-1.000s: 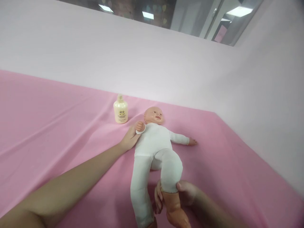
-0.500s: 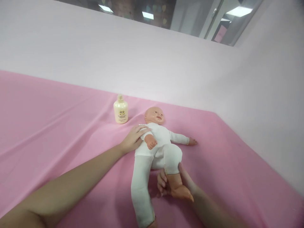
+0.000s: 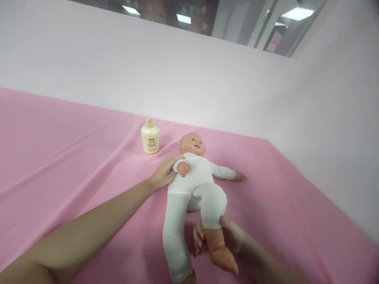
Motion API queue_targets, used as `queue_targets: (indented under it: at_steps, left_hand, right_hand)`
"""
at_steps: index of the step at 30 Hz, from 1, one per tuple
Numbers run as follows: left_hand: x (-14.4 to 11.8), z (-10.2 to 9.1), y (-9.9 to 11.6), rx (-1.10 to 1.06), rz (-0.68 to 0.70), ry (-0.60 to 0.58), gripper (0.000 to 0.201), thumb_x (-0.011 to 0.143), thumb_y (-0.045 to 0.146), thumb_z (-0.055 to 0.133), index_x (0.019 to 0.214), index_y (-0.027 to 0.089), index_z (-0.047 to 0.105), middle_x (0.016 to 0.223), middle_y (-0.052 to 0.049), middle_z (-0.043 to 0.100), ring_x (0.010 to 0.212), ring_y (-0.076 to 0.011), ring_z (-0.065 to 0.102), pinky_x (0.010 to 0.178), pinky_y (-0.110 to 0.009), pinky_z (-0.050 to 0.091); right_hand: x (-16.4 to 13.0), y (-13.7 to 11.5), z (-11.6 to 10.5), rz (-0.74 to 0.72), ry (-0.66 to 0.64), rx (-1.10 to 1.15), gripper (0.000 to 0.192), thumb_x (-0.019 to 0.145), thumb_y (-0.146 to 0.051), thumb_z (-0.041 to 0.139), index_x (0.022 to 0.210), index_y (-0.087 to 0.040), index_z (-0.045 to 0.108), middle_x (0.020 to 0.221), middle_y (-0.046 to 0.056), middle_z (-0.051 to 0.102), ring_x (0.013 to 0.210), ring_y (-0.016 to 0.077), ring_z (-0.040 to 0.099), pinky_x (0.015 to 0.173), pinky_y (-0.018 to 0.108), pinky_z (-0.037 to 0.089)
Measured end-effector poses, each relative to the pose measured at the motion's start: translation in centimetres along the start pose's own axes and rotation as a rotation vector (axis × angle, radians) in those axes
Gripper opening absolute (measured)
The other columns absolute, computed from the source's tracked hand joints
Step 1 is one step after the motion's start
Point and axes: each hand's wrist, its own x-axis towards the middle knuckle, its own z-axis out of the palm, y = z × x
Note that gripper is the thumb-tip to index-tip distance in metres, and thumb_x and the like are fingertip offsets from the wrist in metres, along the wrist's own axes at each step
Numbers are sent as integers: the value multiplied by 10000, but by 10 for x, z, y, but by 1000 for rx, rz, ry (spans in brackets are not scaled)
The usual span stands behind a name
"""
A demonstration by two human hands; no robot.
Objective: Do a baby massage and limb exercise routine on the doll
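"In the head view, where's the doll (image 3: 192, 179)?"
"On its back on the pink cloth (image 3: 89, 157), from centre to bottom centre of the frame."
"And the left hand (image 3: 162, 172)?"
"Left of centre, fingers closed around the doll's bent arm (image 3: 184, 169), partly hidden."
"The right hand (image 3: 235, 236)?"
"Lower right of centre, fingers and thumb holding the bent leg (image 3: 213, 211) from either side."
"Nearby?"
"A cream bottle (image 3: 150, 140) stands upright, left of the doll."

doll (image 3: 194, 175) in plain white clothing (image 3: 197, 183), pale peach head (image 3: 189, 143), deeper orange-tan foot (image 3: 222, 257), cream-yellow bottle (image 3: 150, 133) with black print (image 3: 152, 146) and emblem (image 3: 151, 140), solid pink cloth (image 3: 275, 205), plain off-white wall (image 3: 177, 79), dark grey window (image 3: 156, 12) with faint yellowish heart shapes (image 3: 204, 10)
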Motion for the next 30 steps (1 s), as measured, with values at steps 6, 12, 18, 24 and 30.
queue_targets:
  at_steps: [6, 12, 18, 24, 30]
  left_hand:
    - [0, 2, -6, -26, 15, 28, 438, 1019, 335, 557, 1442, 221, 542, 1426, -140, 645, 1318, -307, 603, 1158, -504, 459]
    - [0, 3, -8, -33, -11, 21, 440, 1034, 392, 544, 1438, 217, 542, 1413, -145, 646, 1299, -308, 601, 1161, -518, 453]
    - [0, 2, -6, -35, -21, 18, 459, 1042, 460, 524, 1437, 228, 555, 1407, -138, 651, 1287, -308, 603, 1144, -514, 467]
    - [0, 2, -6, -33, -34, 14, 474, 1034, 472, 540, 1433, 216, 558, 1414, -148, 646, 1295, -315, 601, 1150, -521, 464]
    - [1, 1, -5, -29, -37, 4, 456, 1027, 429, 553, 1425, 206, 562, 1407, -151, 655, 1289, -316, 613, 1143, -514, 471]
  right_hand:
    - [1, -9, 13, 105, -64, -24, 705, 737, -778, 722, 969, -113, 701, 873, 103, 710, 765, 209, 657, 741, 318, 509]
    - [-1, -10, 14, 90, -98, 11, 649, 779, -700, 727, 1014, -95, 710, 922, 135, 728, 802, 236, 681, 834, 373, 531]
    - [-1, -8, 12, 75, -98, 17, 625, 780, -700, 722, 1017, -123, 720, 885, 119, 731, 838, 268, 706, 852, 404, 553]
    - [1, -11, 17, 79, -93, 0, 663, 773, -722, 715, 1003, -101, 739, 900, 115, 723, 798, 231, 700, 799, 338, 545]
    - [2, -13, 18, 71, -94, -16, 670, 780, -738, 713, 993, -103, 743, 888, 117, 725, 771, 222, 691, 763, 332, 521]
